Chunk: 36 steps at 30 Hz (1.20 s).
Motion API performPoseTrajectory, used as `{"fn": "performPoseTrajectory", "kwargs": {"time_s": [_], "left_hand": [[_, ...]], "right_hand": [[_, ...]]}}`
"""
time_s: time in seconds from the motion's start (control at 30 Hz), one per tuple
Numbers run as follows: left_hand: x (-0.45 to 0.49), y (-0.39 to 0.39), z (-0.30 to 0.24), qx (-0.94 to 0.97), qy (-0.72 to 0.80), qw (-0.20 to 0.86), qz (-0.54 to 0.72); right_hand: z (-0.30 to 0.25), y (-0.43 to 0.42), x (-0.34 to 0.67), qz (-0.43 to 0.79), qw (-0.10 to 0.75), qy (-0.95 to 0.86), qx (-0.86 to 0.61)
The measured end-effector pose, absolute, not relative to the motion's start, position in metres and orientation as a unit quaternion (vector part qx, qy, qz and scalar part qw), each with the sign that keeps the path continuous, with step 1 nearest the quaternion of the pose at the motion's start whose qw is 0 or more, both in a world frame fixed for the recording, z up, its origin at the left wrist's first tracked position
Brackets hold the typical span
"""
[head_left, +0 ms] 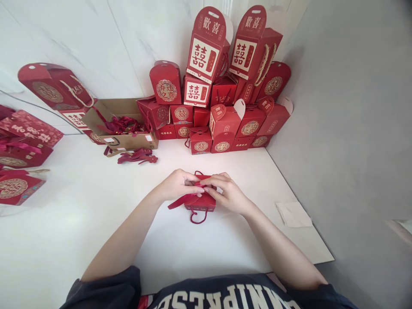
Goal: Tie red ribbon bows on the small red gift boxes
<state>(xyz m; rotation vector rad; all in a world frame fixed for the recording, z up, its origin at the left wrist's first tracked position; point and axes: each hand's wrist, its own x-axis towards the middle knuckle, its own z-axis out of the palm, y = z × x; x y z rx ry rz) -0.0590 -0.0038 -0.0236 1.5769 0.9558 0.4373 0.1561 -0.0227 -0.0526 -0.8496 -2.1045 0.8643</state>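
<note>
Head view: a small red box (pixel 208 201) sits on the white table (pixel 167 240), between the person's two hands and partly covered by them. One dark-red cord loop (pixel 198 222) lies at its 6 o'clock side, and another shows at its 12 o'clock edge. Across its top runs a glossy crimson ribbon (pixel 180 201), with a loose tail reaching out toward 9 o'clock.

The left hand (pixel 178 184), at the box's 10 o'clock, pinches the ribbon between thumb and fingers. The right hand (pixel 229 193), at 2 o'clock, has thumb and fingertips closed on the same ribbon, right beside the left thumb; the exact fold between them is hidden.

Farther out at 10 o'clock, dark-red strips (pixel 137 156), one with a flower-shaped end, lie just in front of an open cardboard carton (pixel 135 142) that holds more red ribbon pieces (pixel 124 124). Beyond it, same direction, a red box with a pale rope handle (pixel 48 88) leans near the wall. At 1 o'clock stand piled red boxes (pixel 222 128), several with round gold emblems, two tall ones on top with white-panelled fronts. More red packages (pixel 19 150) crowd the 9 o'clock edge. A folded white cloth or tissue (pixel 293 213) rests near 3 o'clock, beside a grey panel (pixel 347 128).
</note>
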Motion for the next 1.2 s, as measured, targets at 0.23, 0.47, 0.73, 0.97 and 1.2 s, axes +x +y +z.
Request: {"fn": "performPoseTrajectory", "kwargs": {"time_s": [0.23, 0.47, 0.73, 0.97, 1.2], "left_hand": [[-0.055, -0.008, -0.023, 0.66, 0.432, 0.578, 0.209], [-0.052, -0.012, -0.023, 0.652, 0.426, 0.581, 0.238], [-0.057, -0.004, -0.021, 0.63, 0.394, 0.631, 0.222], [-0.059, -0.003, -0.017, 0.668, 0.372, 0.613, 0.198], [-0.059, -0.004, -0.013, 0.692, 0.388, 0.576, 0.196]], "right_hand": [[-0.056, -0.022, 0.152, 0.31, 0.388, -0.76, -0.419], [-0.062, -0.022, 0.15, 0.299, 0.403, -0.769, -0.396], [-0.067, -0.018, 0.152, 0.326, 0.444, -0.761, -0.342], [-0.07, -0.017, 0.149, 0.343, 0.429, -0.768, -0.328], [-0.07, -0.016, 0.149, 0.339, 0.425, -0.774, -0.324]]}}
